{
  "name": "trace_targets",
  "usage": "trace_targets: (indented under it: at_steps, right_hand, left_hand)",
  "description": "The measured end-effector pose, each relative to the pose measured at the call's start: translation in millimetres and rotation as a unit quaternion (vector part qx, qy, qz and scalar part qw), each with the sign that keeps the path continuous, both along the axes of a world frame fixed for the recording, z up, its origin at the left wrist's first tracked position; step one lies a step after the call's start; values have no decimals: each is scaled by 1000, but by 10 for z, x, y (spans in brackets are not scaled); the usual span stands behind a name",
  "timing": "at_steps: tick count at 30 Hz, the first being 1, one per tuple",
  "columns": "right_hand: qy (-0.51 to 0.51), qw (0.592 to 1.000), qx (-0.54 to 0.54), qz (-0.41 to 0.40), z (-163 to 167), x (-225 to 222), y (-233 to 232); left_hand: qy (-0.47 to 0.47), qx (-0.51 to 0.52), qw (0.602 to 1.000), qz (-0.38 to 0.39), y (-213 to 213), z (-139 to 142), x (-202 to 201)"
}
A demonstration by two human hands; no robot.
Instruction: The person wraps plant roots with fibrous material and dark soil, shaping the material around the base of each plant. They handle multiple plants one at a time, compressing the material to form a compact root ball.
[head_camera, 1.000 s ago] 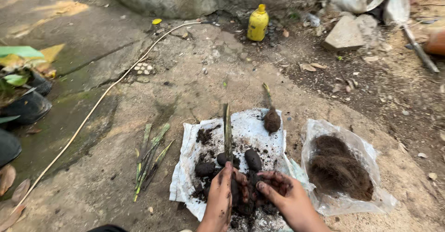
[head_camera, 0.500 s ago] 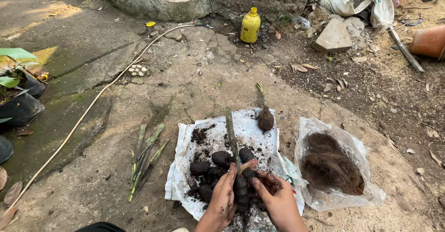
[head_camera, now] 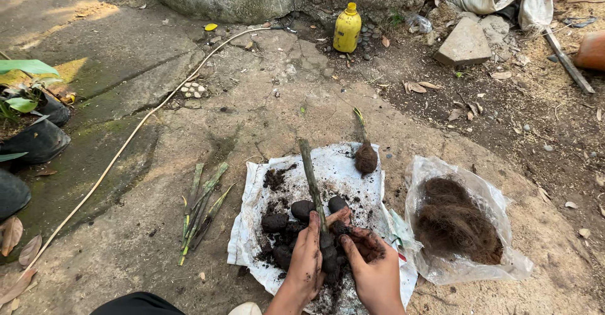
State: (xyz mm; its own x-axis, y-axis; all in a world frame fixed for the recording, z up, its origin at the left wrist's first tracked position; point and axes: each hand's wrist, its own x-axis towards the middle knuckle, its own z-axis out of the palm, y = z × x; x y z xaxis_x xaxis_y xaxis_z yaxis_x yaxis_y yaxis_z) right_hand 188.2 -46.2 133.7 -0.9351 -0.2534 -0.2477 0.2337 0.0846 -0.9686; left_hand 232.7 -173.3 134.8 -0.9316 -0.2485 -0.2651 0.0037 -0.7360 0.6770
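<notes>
Below, through the head camera, I see my left hand (head_camera: 307,261) and right hand (head_camera: 374,269) with fingers curled together around a stem (head_camera: 313,186), pressing dark soil (head_camera: 329,259) about its base. They work over a white sheet (head_camera: 343,170) on the ground. Cut stalks (head_camera: 200,211) lie left; a bag of fibre (head_camera: 455,222) sits right.

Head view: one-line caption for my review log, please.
Both hands, left hand and right hand, press dark soil around a green cutting over a white sheet.
</notes>
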Motion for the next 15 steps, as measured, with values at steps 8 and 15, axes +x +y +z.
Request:
trace_targets:
  at_steps: [8,15]
  right_hand:
    - [13,957,280,72,75,122,65]
    - [284,925,205,149,-217,275,127]
  left_hand:
    - [-43,-169,985,13,116,-58,-55]
    - [-51,-194,978,63,175,-153,-104]
